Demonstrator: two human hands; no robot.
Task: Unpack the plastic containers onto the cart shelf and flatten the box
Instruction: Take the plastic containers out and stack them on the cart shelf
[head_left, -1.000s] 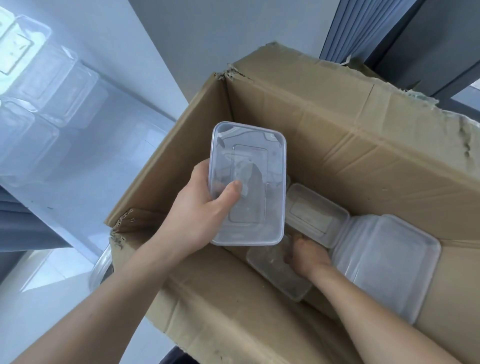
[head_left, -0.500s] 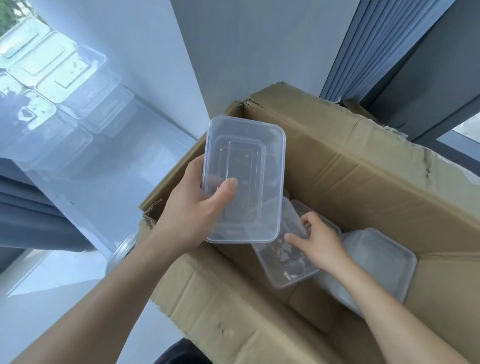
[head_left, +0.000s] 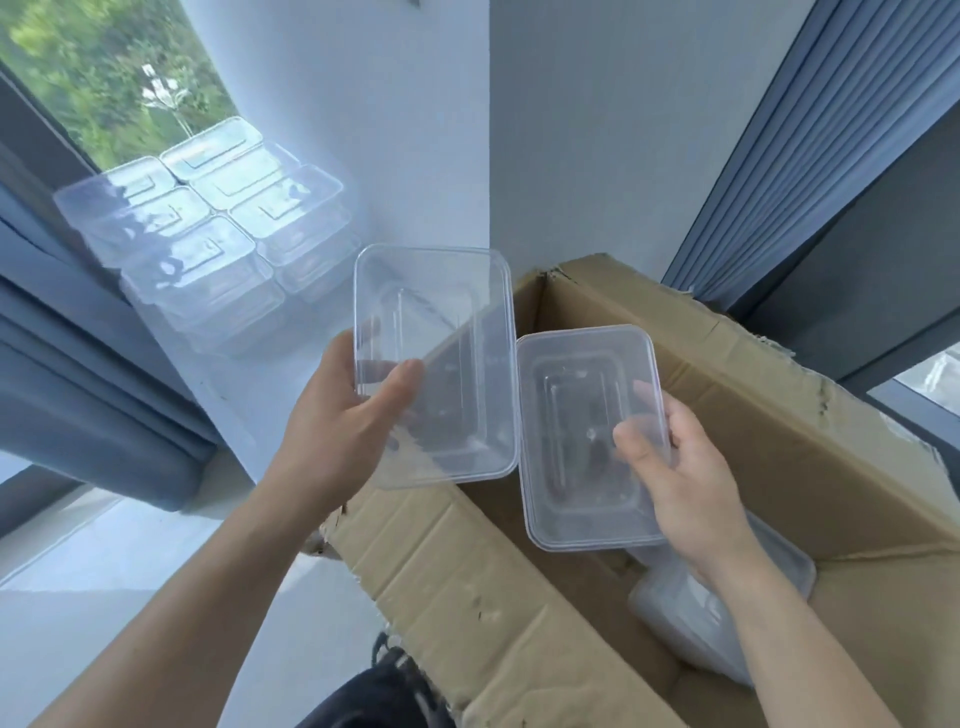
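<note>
An open cardboard box fills the lower right. My left hand grips a clear plastic container by its near left edge, held up over the box's left wall. My right hand grips a second clear container by its right edge, lifted above the box opening, right beside the first. More clear containers lie down inside the box under my right forearm. Several clear containers stand packed in stacks on a pale shelf surface at upper left.
Grey curtains hang at left and at upper right. A window shows greenery behind the stacks. A white wall corner rises behind the box. Pale floor lies at lower left.
My right hand has lifted a container up out of the box. My left hand has raised its container higher. The view has tilted up, bringing the stacked containers and the window into sight.
</note>
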